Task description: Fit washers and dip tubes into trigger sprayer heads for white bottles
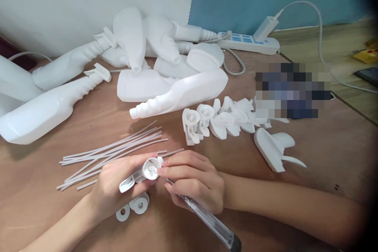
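Spray trigger head (144, 173) gripped between both hands, low over a wooden table (325, 153).

The left hand (113, 187) wraps its body; right hand (193, 183) pinches its round cap end while clutching a clear tool (211, 222), whose tip is hidden behind the fingers.

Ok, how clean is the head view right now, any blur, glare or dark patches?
Head view: even, soft light, no harsh glare; the white bottles wash out slightly. One patch right of centre is pixelated. The right edge darkens into a vignette. Both the left hand and right hand on the spray head look sharp.
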`<action>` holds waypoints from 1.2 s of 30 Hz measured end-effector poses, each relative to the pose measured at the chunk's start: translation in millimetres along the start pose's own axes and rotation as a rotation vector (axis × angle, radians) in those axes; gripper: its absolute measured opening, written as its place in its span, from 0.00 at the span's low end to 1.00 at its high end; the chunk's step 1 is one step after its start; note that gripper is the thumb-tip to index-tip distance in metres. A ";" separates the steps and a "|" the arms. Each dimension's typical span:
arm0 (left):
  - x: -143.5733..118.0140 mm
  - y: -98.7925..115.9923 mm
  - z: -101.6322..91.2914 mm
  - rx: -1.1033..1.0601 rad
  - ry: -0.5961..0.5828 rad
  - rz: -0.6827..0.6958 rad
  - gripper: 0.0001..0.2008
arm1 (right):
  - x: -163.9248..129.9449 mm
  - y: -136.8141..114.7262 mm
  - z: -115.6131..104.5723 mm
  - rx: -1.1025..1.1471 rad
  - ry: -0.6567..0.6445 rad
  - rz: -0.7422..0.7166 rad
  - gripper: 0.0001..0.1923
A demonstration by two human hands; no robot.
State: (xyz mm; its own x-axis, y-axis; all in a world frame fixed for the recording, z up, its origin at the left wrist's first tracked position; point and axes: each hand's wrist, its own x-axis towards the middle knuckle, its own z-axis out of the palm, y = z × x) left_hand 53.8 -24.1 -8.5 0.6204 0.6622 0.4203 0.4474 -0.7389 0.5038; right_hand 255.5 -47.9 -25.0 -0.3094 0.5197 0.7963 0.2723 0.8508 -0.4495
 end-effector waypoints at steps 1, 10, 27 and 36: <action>0.1 -0.2 -0.6 -0.003 -0.005 0.006 0.17 | 1.5 -0.3 -0.8 0.028 -0.008 0.037 0.10; -0.6 -3.4 -2.3 -0.090 -0.061 0.025 0.17 | 21.5 -0.9 -15.1 0.310 0.014 0.423 0.09; 8.6 3.0 -6.6 -0.033 -0.026 0.111 0.17 | 12.5 -1.6 -8.3 0.613 0.064 0.610 0.12; 8.8 -1.0 -7.4 -0.122 -0.091 0.130 0.16 | 10.0 -5.1 -6.9 0.653 0.102 0.711 0.10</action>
State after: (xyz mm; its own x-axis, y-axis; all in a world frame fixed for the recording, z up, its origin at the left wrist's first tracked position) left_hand 54.0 -16.5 0.3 0.7262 0.5442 0.4202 0.2821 -0.7932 0.5397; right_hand 257.3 -47.6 -11.9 -0.1790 0.9462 0.2696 -0.2036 0.2325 -0.9511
